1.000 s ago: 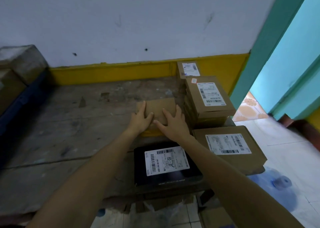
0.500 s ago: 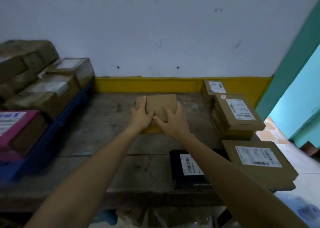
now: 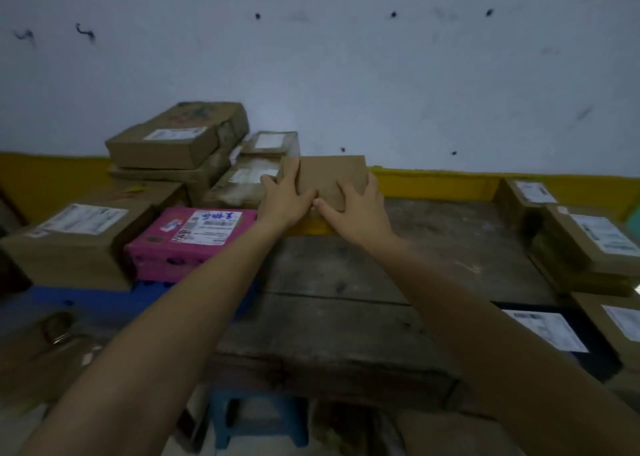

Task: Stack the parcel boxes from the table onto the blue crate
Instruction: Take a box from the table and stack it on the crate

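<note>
Your left hand (image 3: 285, 201) and right hand (image 3: 360, 209) clamp a plain brown cardboard box (image 3: 329, 178), unlabelled on top, fingers spread flat.

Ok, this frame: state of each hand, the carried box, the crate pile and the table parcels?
Left hand: gripping plain box.
Right hand: gripping plain box.
Plain box: lifted, tilted.
Pink box: stacked on blue crate.
Black parcel: flat on table.

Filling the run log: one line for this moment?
phase: carry | left hand + right hand: gripping plain brown box | position: above table, beside crate stack | pink box: on blue crate
</note>
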